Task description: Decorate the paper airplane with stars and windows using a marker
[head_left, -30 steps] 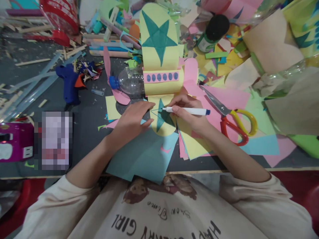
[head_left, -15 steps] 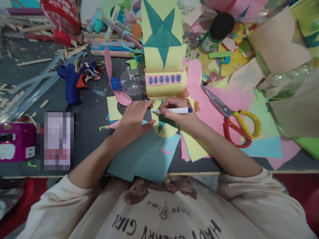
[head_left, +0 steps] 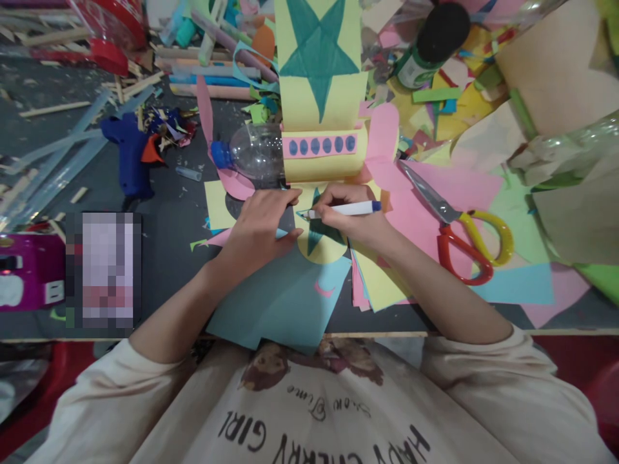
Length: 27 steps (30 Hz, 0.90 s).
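My right hand (head_left: 355, 216) is closed around a white marker (head_left: 355, 208) with a blue end, its tip on the left point of a green star on a rounded yellow paper flap (head_left: 316, 256). My left hand (head_left: 264, 222) lies with thumb and fingers apart at the flap's left edge. Just beyond both hands lies a clear plastic bottle (head_left: 256, 154) with a blue cap, pink paper fins and a yellow wrap, which bears a pink strip of blue ovals (head_left: 320, 145). A larger green star (head_left: 319, 58) shows on yellow paper above it.
Red-and-yellow scissors (head_left: 447, 216) rest on pink paper at the right. A dark-capped green bottle (head_left: 428, 51) is farther back. At left are a blue glue gun (head_left: 128, 154), a blurred-out rectangular item (head_left: 107, 270) and a purple box (head_left: 31, 270). Blue paper (head_left: 275, 296) lies near me.
The view has shifted slightly, with the far objects sitting higher in the picture. My right hand still grips the marker, its tip near the star's left point; my left hand has hardly moved.
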Available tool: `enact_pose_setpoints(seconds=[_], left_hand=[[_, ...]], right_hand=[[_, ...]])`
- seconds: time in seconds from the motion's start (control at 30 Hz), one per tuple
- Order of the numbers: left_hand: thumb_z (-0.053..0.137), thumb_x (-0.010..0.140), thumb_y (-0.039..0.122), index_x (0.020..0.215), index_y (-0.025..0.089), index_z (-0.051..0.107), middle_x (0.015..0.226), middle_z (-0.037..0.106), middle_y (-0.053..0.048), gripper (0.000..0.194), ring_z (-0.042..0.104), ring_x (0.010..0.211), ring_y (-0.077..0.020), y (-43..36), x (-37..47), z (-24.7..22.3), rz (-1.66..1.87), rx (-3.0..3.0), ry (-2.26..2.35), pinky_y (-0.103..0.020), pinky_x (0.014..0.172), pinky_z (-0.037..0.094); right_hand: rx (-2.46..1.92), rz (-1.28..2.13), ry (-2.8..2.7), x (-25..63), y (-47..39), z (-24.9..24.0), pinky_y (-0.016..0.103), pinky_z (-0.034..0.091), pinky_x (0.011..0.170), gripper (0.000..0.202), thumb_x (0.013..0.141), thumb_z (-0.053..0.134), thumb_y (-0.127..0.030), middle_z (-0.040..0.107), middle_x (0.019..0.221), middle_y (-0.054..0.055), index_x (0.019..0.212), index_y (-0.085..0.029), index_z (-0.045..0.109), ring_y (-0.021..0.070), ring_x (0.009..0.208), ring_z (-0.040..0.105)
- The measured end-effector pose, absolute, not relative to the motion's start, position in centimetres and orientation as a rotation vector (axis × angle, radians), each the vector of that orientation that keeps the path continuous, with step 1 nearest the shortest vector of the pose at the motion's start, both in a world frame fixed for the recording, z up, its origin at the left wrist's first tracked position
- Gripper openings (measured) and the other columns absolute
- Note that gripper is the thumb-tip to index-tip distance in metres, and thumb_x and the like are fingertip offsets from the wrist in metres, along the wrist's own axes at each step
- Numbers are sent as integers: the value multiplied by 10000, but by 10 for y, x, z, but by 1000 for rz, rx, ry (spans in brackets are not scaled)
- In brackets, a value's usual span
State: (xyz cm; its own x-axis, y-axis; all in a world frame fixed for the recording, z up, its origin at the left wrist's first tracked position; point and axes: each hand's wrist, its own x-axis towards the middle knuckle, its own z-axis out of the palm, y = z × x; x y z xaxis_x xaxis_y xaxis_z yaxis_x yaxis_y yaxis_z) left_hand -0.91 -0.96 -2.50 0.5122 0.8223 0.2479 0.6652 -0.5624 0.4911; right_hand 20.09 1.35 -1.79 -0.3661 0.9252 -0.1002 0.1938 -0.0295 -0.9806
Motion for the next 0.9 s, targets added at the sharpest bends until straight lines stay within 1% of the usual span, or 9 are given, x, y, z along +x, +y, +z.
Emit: enact_pose_setpoints(seconds=[0.07,0.17,0.23,0.33,0.43,0.57,0.73,0.83,0.9], left_hand=[[511,1024,351,1325,228,511,1194,698,-113,325,640,1111,-312,-10,-9,-24,664,2435,1232,-478,930,534],[519,1020,345,1307,207,517,1167,699,-118,318,648,1081,-317,-10,-8,-24,697,2454,1214,-470,919,536],[522,1012,322,1307,225,515,1162,699,-114,311,652,1070,-320,-10,-7,-24,701,2447,1224,-482,914,537],[540,989,297,1312,283,507,1171,696,-91,325,652,1091,-322,-10,-7,-24,669,2414,1246,-511,927,535],[551,979,290,1309,299,506,1175,696,-86,333,648,1109,-325,-10,-8,-23,649,2377,1239,-527,933,533],[531,996,313,1301,290,509,1190,695,-87,307,647,1123,-326,-9,-9,-22,633,2381,1232,-522,934,535],[480,1032,365,1287,238,523,1161,705,-94,287,661,1090,-305,-9,-9,-23,655,2436,1222,-479,918,549],[470,1034,367,1280,223,541,1158,710,-103,293,659,1084,-305,-8,-9,-24,666,2429,1222,-482,909,550],[497,1019,365,1275,227,551,1159,712,-107,296,658,1083,-315,-8,-9,-24,683,2411,1210,-491,899,550]], right_hand=[[-1168,1455,-1613,201,13,-17,279,385,591,137,813,650,-251,618,670,-9,692,-205,604,139,642,531],[-1161,1404,-1608,201,12,-16,279,378,594,152,814,636,-226,602,657,-14,676,-208,577,139,638,526],[-1178,1389,-1602,201,12,-16,280,385,604,162,809,633,-221,607,667,-11,664,-212,562,140,649,532],[-1191,1410,-1616,201,12,-16,283,402,616,147,819,640,-255,611,686,-9,688,-216,587,143,663,535],[-1194,1390,-1613,201,12,-15,282,387,603,177,812,629,-264,589,662,-14,661,-219,549,139,648,517],[-1200,1412,-1617,201,12,-15,287,395,608,172,818,645,-302,605,681,-7,683,-221,575,142,655,522],[-1154,1336,-1539,203,11,-20,281,383,576,218,826,622,-338,540,629,-20,662,-228,529,133,608,489],[-1154,1336,-1557,203,11,-20,278,377,573,199,833,625,-329,575,649,-10,680,-219,563,134,617,500],[-1186,1364,-1596,203,10,-19,279,378,575,179,825,641,-310,606,663,-5,684,-215,586,136,628,507]])
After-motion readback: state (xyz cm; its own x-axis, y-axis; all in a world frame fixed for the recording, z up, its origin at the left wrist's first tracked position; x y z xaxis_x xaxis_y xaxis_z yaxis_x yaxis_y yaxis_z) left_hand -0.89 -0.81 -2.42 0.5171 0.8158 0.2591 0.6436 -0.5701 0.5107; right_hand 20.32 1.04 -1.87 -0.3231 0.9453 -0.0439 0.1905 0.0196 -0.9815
